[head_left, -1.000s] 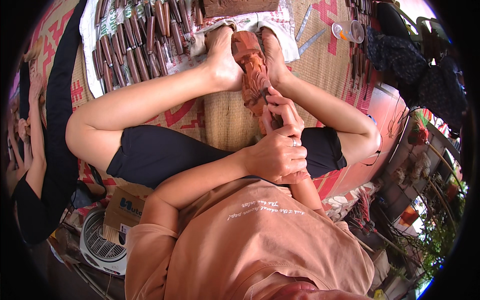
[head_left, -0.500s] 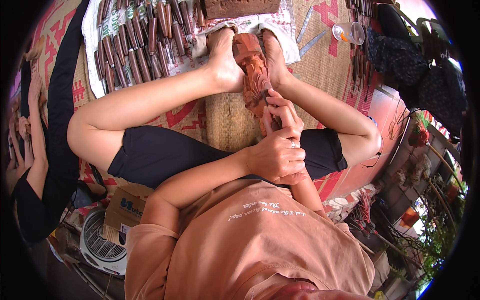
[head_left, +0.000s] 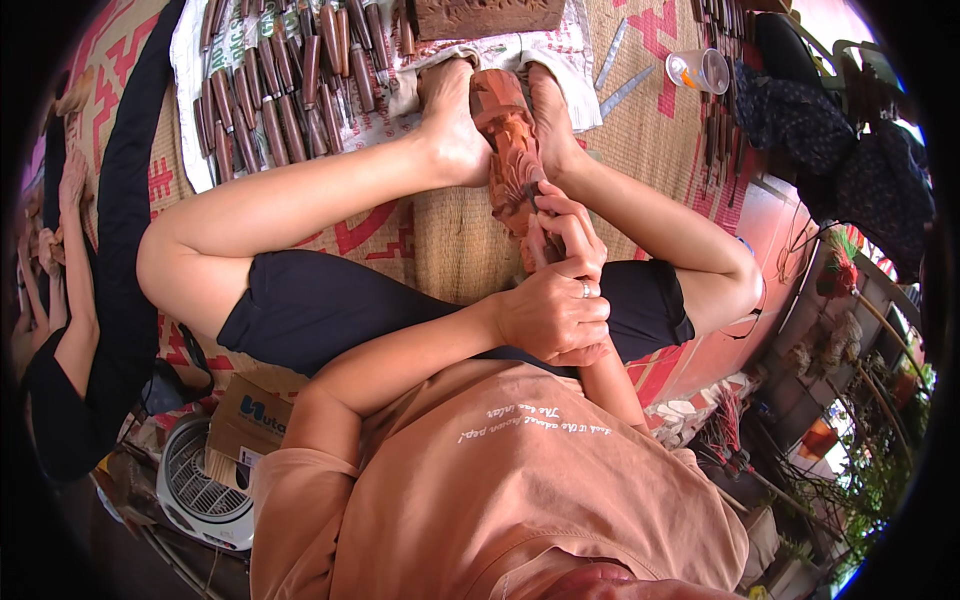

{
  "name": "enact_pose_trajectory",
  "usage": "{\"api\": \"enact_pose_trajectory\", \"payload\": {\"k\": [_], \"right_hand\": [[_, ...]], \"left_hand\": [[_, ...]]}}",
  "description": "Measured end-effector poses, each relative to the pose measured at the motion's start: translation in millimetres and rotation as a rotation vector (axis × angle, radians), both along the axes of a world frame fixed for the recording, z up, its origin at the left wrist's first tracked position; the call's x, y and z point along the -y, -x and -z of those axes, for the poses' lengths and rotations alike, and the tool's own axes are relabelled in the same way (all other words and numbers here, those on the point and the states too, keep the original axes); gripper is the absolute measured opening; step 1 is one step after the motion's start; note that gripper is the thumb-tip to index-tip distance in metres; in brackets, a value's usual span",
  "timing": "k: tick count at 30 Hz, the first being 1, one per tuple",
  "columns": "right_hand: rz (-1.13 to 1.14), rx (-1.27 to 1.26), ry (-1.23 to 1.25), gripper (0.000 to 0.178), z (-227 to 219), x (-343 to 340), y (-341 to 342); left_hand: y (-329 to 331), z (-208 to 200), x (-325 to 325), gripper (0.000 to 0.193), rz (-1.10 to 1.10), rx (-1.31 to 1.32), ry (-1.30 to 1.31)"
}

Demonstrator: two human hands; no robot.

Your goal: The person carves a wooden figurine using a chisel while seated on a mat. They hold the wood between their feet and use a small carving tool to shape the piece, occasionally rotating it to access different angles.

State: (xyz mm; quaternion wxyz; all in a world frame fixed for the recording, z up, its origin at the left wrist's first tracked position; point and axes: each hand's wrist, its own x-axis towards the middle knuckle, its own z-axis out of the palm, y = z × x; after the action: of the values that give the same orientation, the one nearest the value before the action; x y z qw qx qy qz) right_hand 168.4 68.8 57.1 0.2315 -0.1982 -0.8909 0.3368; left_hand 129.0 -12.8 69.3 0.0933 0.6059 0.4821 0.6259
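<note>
A reddish-brown carved wood piece [head_left: 505,135], cut with curved grooves, stands tilted between my two bare feet, which hold it from both sides. My right hand [head_left: 572,230] has its fingers bent along a carving chisel, their tips at the near grooves of the wood. Most of that chisel is hidden by the fingers, and its edge cannot be made out. My left hand [head_left: 550,315], with a ring on one finger, is closed around the chisel's handle end, overlapping the lower part of my right hand.
Several wooden-handled carving tools [head_left: 270,100] lie in rows on a white sack [head_left: 190,165] at the far left. Beyond my feet is a carved wooden block [head_left: 485,18]. Two metal strips [head_left: 625,92] and a clear plastic cup [head_left: 700,70] are to the right. Another person's arm [head_left: 75,290] shows at left.
Both hands stay closed at the same spot on the carving. The whole view has shifted very slightly; nothing is taken up or let go.
</note>
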Motion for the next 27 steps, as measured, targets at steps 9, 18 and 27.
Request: {"api": "enact_pose_trajectory", "payload": {"k": [9, 18, 27], "right_hand": [[0.031, 0.052, -0.018, 0.02, 2.9, -0.2, 1.6], [0.036, 0.052, -0.041, 0.02, -3.7, 3.1, 4.4], [0.028, 0.017, -0.036, 0.019, 5.8, 2.5, 1.4]], "left_hand": [[6.2, 3.6, -2.2, 0.021, -0.014, -0.001, 0.01], [10.8, -4.0, -0.6, 0.021, 0.016, 0.035, -0.021], [12.0, -0.2, -1.5, 0.024, 0.037, 0.048, -0.031]]}}
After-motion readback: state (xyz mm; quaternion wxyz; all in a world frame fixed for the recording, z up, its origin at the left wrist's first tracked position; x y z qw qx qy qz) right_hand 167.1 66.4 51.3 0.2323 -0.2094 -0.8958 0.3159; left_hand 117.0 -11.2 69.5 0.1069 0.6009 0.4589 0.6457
